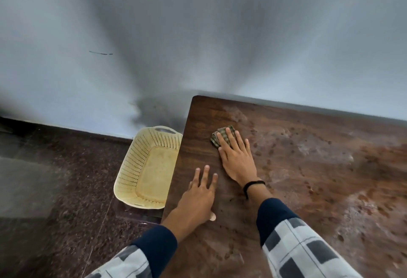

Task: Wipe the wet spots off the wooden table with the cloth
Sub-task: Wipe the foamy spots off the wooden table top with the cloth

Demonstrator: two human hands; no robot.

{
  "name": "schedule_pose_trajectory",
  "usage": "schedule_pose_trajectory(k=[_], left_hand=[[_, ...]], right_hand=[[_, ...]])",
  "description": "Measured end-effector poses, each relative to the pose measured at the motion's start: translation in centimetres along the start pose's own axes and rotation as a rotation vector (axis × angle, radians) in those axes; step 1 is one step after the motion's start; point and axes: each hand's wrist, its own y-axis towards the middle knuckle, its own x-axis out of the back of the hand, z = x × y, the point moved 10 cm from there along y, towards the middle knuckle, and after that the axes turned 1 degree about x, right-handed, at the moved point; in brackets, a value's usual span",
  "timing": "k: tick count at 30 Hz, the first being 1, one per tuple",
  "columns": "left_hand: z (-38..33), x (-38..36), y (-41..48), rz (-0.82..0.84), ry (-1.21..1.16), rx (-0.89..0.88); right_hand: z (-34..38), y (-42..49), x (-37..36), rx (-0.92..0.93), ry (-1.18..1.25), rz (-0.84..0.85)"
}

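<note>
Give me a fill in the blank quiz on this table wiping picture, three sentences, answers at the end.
1. The right hand presses the cloth flat on the table; its wrist wears a ____ band.
2. The left hand rests on the table, holding ____.
3. The basket stands on the ____, beside the table.
Answers: black; nothing; floor.

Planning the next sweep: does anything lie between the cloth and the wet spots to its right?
Nothing visible does. The right hand presses the cloth flat on the wooden table, and the wet spots begin right of it. The left hand lies flat nearer the left edge, off that path; the basket stands on the floor.
</note>
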Motion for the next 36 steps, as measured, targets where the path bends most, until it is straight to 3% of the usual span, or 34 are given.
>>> schedule_pose_trajectory(k=[5,7,12,15,18,22,25,30,36], left_hand=[[-0.2,-0.2,0.5,0.02,0.031,-0.001],[-0.2,-0.1,0.4,0.027,0.041,0.006],[-0.1,-0.2,0.2,0.04,0.014,0.009],[0.2,-0.3,0.5,0.064,-0.017,0.006],[1.4,2.0,1.6,-0.078,-0.058,0.015],[4.9,10.5,6.5,-0.309,-0.033,0.015],[7.0,15.9,11.6,-0.194,0.035,-0.007],[9.0,18.1,15.5,0.057,0.184,-0.099],[10.1,17.2,16.8,0.067,0.228,-0.185]], right_hand=[[-1.8,1.2,0.1,0.144,-0.05,0.054],[-2.0,2.7,0.9,0.092,-0.028,0.027],[-2.1,3.8,2.1,-0.247,0.083,-0.073],[-1.1,2.6,1.4,-0.215,0.115,-0.091],[-2.0,2.2,1.3,-0.146,0.096,-0.075],[-1.8,2.4,1.1,-0.205,0.068,-0.107],[-1.5,2.6,1.0,-0.26,0.054,-0.114],[-1.5,2.4,1.2,-0.565,0.135,-0.215],[-0.5,3.9,1.1,-0.416,0.046,-0.176]])
